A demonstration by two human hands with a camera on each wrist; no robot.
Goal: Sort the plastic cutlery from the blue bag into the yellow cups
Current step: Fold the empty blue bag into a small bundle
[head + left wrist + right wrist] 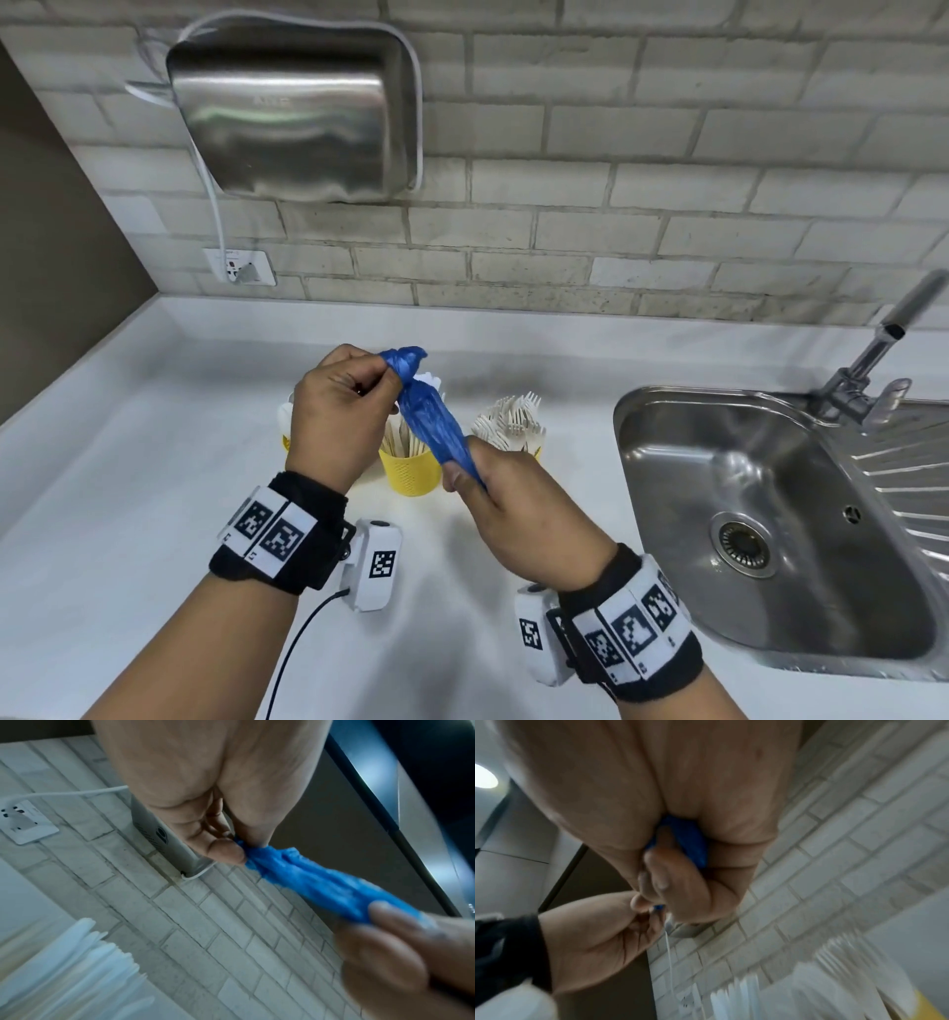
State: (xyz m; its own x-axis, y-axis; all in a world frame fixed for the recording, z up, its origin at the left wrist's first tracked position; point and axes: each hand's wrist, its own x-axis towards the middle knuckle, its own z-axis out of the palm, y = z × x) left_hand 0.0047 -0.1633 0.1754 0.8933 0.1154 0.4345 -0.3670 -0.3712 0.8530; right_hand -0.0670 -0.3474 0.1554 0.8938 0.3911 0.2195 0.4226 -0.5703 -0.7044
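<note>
1. White countertop (128, 462) runs under a pale brick wall (667, 154), with a steel hand dryer (292, 113) mounted far left and a steel sink (770, 514) with its tap (873, 360) on my right.
2. I hold the blue bag (429, 416) in the air over the counter, stretched and twisted into a narrow rope between both hands.
3. My left hand (336, 411) is curled; its thumb and fingertips (226, 852) pinch the knotted far end of the bag, which bunches just beyond them.
4. My right hand (513, 514) is closed in a fist around the near end; the right wrist view shows blue plastic squeezed between palm and folded fingers (670, 870), thumb pressed over it.
5. Three yellow cups stand on the counter just beyond my hands: the left cup (284, 426) is mostly hidden behind my left hand, the middle cup (411, 473) holds upright cutlery handles, and the right cup (536, 452) shows only a sliver of yellow.
6. White plastic forks (511, 421) bristle tines-up out of the right cup.
7. What the left cup holds I cannot tell.
8. The bag hangs above the middle cup, not touching it as far as I can see.
</note>
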